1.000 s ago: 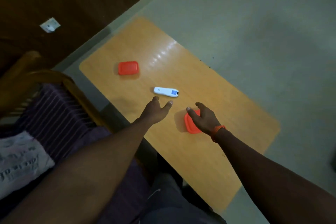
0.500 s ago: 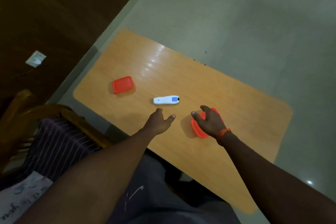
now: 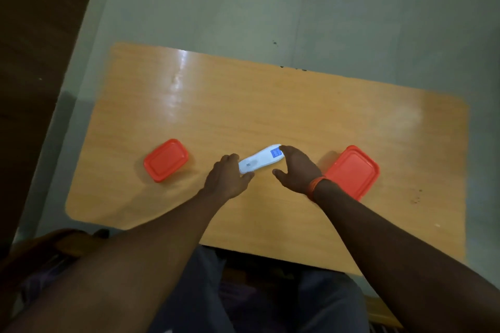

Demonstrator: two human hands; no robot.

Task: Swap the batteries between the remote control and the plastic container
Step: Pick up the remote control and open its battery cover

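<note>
The wooden table [image 3: 270,105] stood on a pale green floor. Nearest, the left hand [image 3: 226,177] had its fingers curled around the white remote control [image 3: 261,161] at its near-left end; the right hand [image 3: 296,169] cupped the far-right end, fingertips touching it. The remote's long axis ran between the hands, blue-labelled end pointing far-right. Outside each hand sat a red plastic container [image 3: 165,160], lid on.

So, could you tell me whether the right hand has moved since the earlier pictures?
Yes. The right hand has left the red lid and gone left to the remote, touching its far end.
</note>
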